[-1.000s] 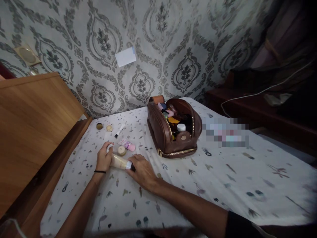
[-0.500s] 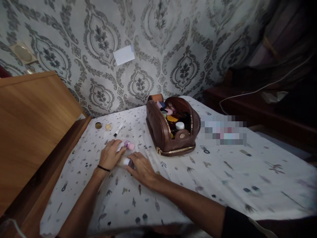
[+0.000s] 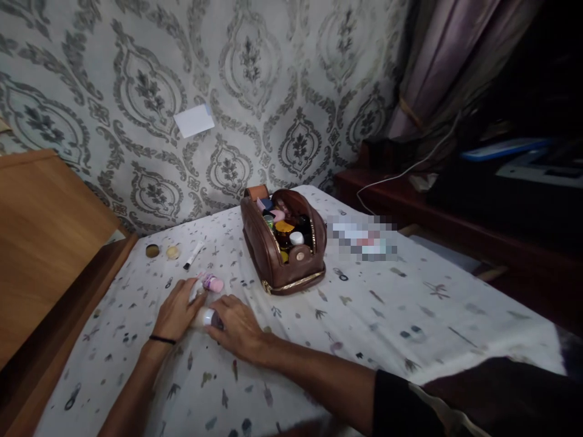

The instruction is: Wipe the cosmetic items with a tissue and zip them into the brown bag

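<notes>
A small pale bottle (image 3: 200, 318) with a white and dark end lies between my two hands, low over the cloth. My left hand (image 3: 175, 311), a black band at its wrist, is curled around the bottle's left end and partly hides it. My right hand (image 3: 239, 328) is closed over the dark end. Just past my left fingers shows a whitish item (image 3: 197, 291), too covered to name. Beside it lies a pink bottle (image 3: 213, 283) with a purple label. Farther back is a small white tube (image 3: 194, 255) with a black cap.
A brown toiletry bag (image 3: 257, 249) stands unzipped, full of jars and bottles. Two small round items, one dark (image 3: 152, 250) and one cream (image 3: 173, 252), lie at the back left. A wooden panel (image 3: 50, 243) borders the left side. A blurred patch (image 3: 364, 238) covers something right.
The view has swung to the right, so the bag and hands appear farther left. My hands keep nearly the same hold on the pale bottle.
</notes>
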